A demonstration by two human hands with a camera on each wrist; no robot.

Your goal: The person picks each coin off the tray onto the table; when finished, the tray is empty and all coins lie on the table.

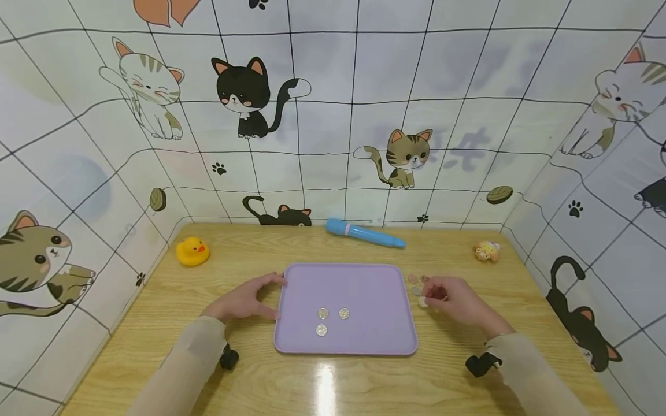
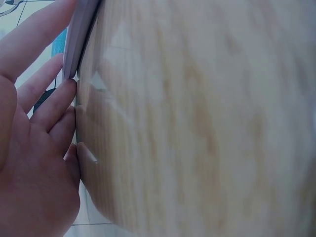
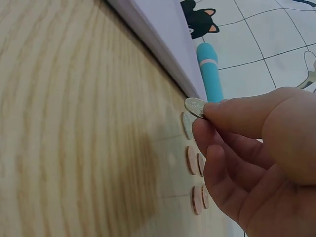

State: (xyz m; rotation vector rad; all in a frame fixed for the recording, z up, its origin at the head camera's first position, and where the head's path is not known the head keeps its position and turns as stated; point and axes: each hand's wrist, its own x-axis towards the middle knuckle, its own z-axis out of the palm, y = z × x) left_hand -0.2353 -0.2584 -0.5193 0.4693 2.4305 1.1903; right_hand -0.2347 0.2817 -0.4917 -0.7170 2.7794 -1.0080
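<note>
On tray (image 1: 359,289), three coins (image 1: 344,313) — head view only

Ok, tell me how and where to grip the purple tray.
Grip the purple tray by its raised rim at both short sides, coming from left and right: it is wide and shallow, with three coins on it, so a level hold seems safest. On the right, favour the near half, clear of the coins alongside.
</note>
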